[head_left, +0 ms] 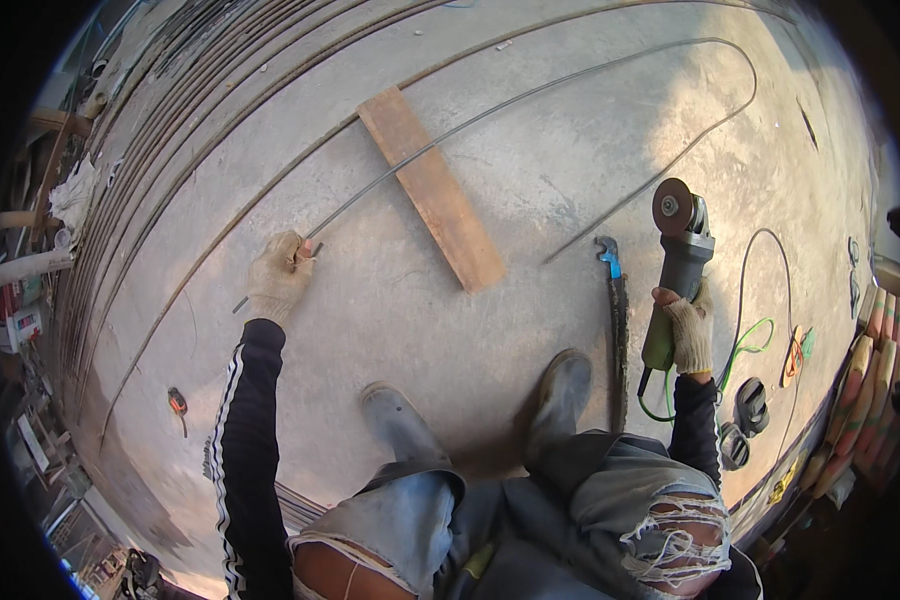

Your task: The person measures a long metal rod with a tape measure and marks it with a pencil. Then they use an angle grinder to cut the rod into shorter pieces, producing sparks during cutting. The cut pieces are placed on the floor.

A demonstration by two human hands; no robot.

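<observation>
Wearing a pale work glove, my left hand (282, 272) is closed around a thin steel rod (370, 187). A short piece of rod also sticks out by its thumb. The long rod runs across a rusty flat steel plate (435, 192) on the floor and bends back in a wide loop at the far right. My gloved right hand (692, 325) grips the body of an angle grinder (686, 255), which points away from me with its reddish-brown disc (673, 206) at the far end. The disc is apart from the rod.
Several long rods (200, 130) lie side by side at the far left. A bar tool with a blue end (615, 300) lies left of the grinder. At right are a green cord (755, 340), black round objects (750, 405) and stacked sacks (860, 390). A small orange tool (177, 403) lies at left.
</observation>
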